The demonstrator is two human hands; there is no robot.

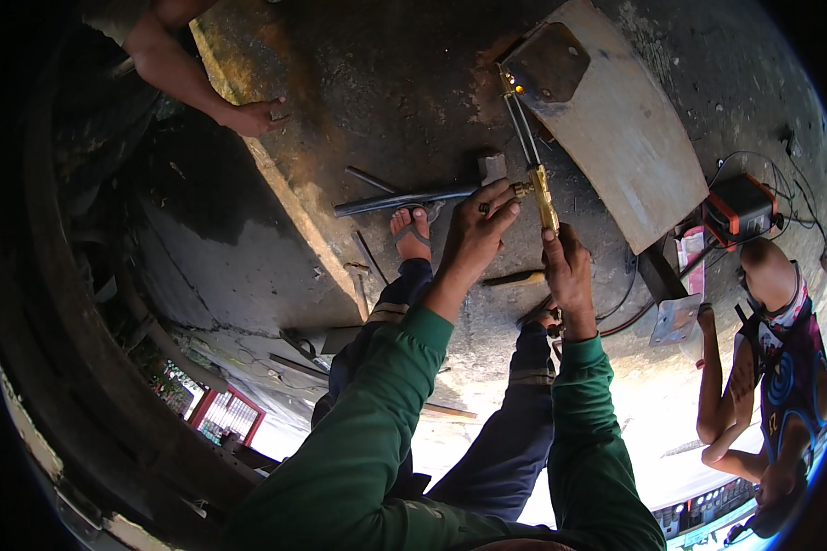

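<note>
A brass cutting torch points away from me, its twin tubes running to a head at the far end. My right hand is wrapped round the torch's near end. My left hand has its fingers closed on a brass valve knob at the torch's side. Small orange glints show by the torch head, which is over the edge of a dark angular steel plate. That plate lies on a larger, curved grey metal sheet on the ground.
A hammer, a metal pipe and a wooden-handled tool lie near my feet. An orange-black machine with cables stands at right. One person's hand reaches in at upper left; another person is at lower right.
</note>
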